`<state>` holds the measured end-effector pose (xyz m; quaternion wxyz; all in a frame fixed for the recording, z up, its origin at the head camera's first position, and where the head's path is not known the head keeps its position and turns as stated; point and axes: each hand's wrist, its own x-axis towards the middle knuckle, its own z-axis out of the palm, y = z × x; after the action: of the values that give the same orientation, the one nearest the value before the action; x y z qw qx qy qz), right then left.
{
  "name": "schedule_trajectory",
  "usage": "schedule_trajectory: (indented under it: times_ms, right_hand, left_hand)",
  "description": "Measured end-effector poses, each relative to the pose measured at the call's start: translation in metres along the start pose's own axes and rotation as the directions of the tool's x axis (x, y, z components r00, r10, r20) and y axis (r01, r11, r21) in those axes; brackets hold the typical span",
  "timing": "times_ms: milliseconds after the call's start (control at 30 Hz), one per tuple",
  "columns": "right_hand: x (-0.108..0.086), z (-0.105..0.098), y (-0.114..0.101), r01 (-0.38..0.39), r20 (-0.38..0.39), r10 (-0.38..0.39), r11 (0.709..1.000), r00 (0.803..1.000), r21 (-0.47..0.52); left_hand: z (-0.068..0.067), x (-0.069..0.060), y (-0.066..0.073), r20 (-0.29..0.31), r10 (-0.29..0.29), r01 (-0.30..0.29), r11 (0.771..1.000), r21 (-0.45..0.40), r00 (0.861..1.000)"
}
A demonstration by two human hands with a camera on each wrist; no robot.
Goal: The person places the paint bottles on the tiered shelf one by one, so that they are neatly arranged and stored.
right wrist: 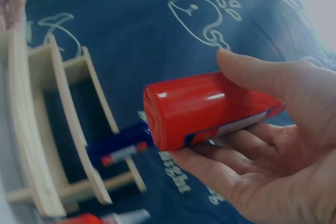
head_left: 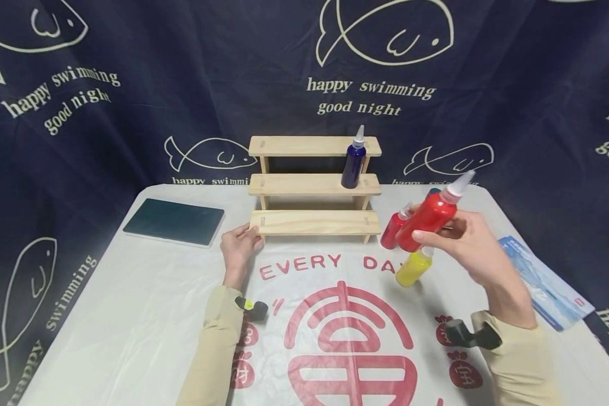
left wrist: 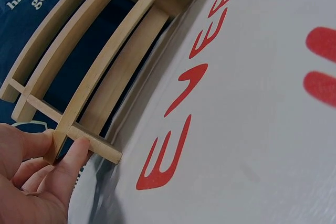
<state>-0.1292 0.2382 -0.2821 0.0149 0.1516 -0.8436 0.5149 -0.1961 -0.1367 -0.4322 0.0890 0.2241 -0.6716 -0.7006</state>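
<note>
My right hand point(head_left: 469, 242) grips a red squeeze bottle point(head_left: 428, 217) with a pale pointed nozzle, tilted and lifted above the table. In the right wrist view the base of this red bottle point(right wrist: 184, 111) faces the wooden shelf. My left hand point(head_left: 239, 248) pinches the left end of the lowest tier of the three-tier wooden shelf point(head_left: 314, 223); the left wrist view shows fingers and thumb point(left wrist: 73, 161) on that end. On the middle tier, at the right, stands a dark blue bottle point(head_left: 353, 164). Beside the shelf are a second red bottle point(head_left: 393, 232) and a yellow bottle point(head_left: 413, 268).
A dark flat tablet-like slab point(head_left: 175, 221) lies left of the shelf. At the right lies a blue-and-white printed packet point(head_left: 545, 282). Another dark bottle top point(head_left: 433, 192) shows partly behind the held bottle. A dark fish-print curtain point(head_left: 264, 67) hangs behind the table.
</note>
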Motion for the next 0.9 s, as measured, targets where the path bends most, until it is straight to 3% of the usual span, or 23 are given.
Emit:
schedule_trajectory:
  times_ms: [200, 467, 900]
  right_hand:
    - [0.014, 0.027, -0.008, -0.102, -0.013, 0.102, 0.995, 0.995, 0.022]
    - [0.038, 0.058, -0.012, -0.164, -0.02, 0.164, 0.986, 0.986, 0.013]
    - [0.081, 0.097, 0.005, -0.104, -0.055, 0.111, 0.987, 0.992, 0.12]
  left_hand:
    - [0.0, 0.001, 0.002, -0.008, 0.001, -0.001, 1.0, 0.003, 1.0]
    - [-0.002, 0.002, -0.001, -0.007, 0.007, -0.008, 1.0, -0.008, 1.0]
    - [0.001, 0.003, -0.004, -0.01, 0.018, -0.018, 1.0, 0.0, 1.0]
